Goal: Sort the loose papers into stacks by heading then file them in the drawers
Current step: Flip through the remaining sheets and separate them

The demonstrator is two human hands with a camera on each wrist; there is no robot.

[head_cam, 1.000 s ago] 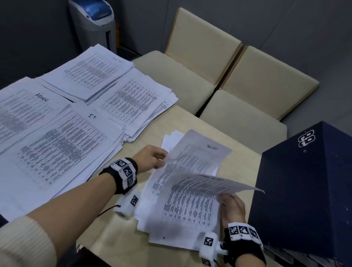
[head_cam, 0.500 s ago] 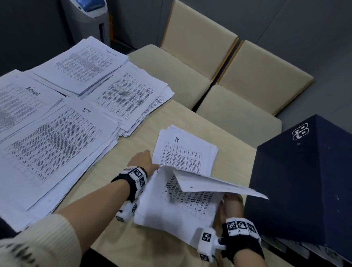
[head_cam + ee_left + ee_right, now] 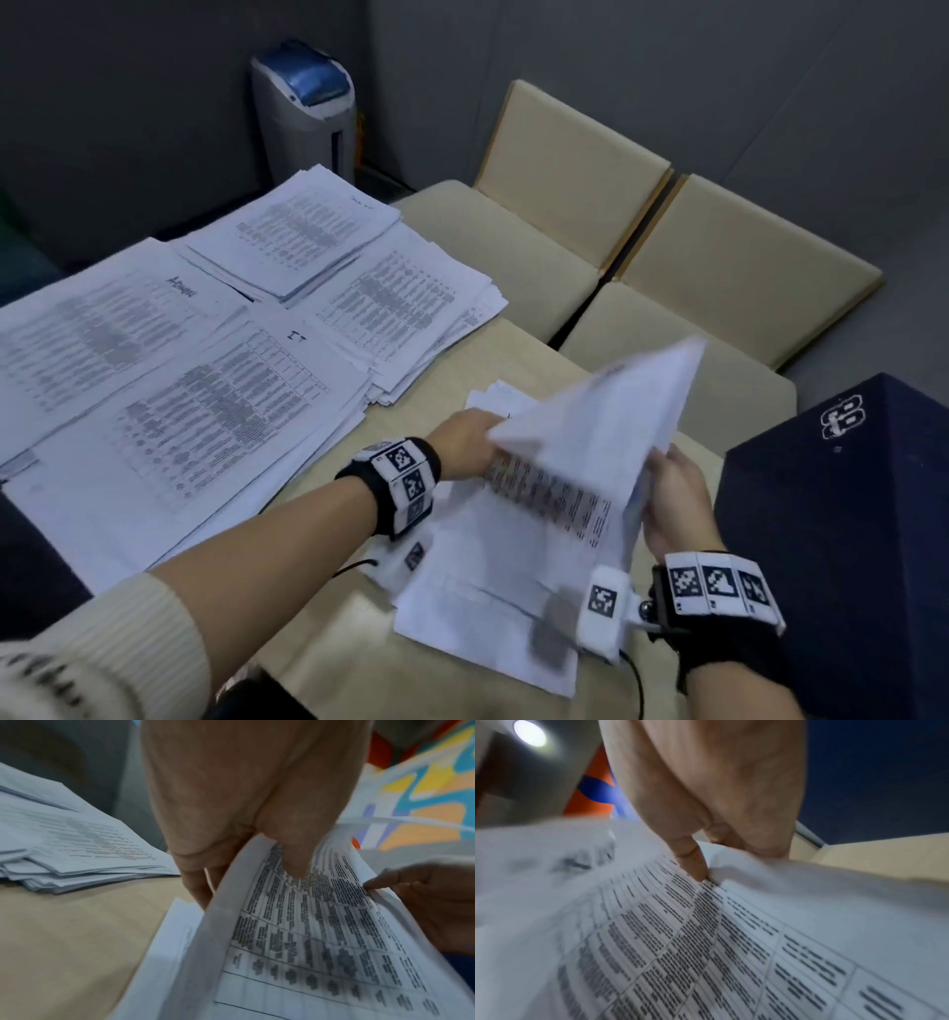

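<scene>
On the beige table point(image 3: 328, 642) lies a loose pile of printed papers point(image 3: 488, 591). My left hand point(image 3: 462, 442) pinches the left edge of a printed sheet point(image 3: 308, 933), thumb on top and fingers beneath point(image 3: 246, 880). My right hand point(image 3: 667, 488) pinches the same papers at their right edge point(image 3: 734, 862). A blurred white sheet point(image 3: 616, 411) stands up steeply between both hands. Sorted stacks lie to the left: one headed IT point(image 3: 215, 411), one headed ADMIN point(image 3: 102, 334), and two farther back point(image 3: 298, 231) point(image 3: 405, 298).
A dark blue box point(image 3: 847, 514) stands right beside my right hand. Two beige chairs point(image 3: 565, 169) sit behind the table. A grey and blue bin point(image 3: 303, 108) stands by the far wall. A strip of bare table runs between the stacks and the loose pile.
The sheet that my right hand held almost level has swung up steeply. My left hand has moved off the pile's left side and now pinches the papers.
</scene>
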